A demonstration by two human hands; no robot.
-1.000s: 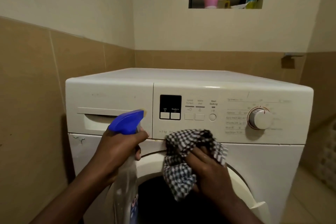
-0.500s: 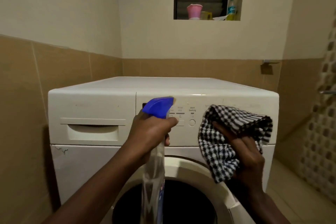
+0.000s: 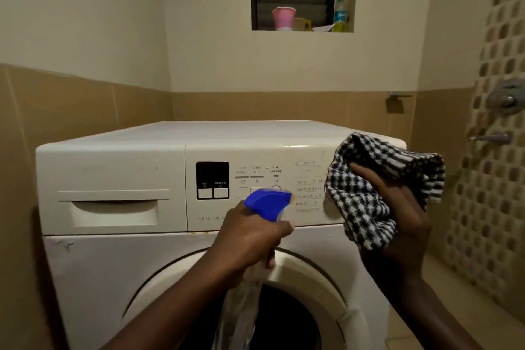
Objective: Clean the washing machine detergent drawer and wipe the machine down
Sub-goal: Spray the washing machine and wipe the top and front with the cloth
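Observation:
A white front-loading washing machine (image 3: 113, 264) fills the middle of the view. Its detergent drawer (image 3: 113, 209) sits closed at the upper left of the front panel. My left hand (image 3: 250, 239) grips a clear spray bottle (image 3: 267, 203) with a blue trigger head, its nozzle pointing right, in front of the control panel (image 3: 255, 170). Beside the panel's right end, my right hand (image 3: 397, 207) holds up a bunched black-and-white checked cloth (image 3: 360, 202), which hides the program dial. The round door (image 3: 301, 275) shows below my arms.
Tan tiled walls close in on the left and behind the machine. A window niche (image 3: 301, 20) above holds a pink cup, a yellow cup and a bottle. Taps (image 3: 505, 99) stick out of the mosaic wall on the right.
My right hand has lifted the cloth up and to the right, off the door area to the panel's right end. My left hand has carried the spray bottle from the drawer rightwards.

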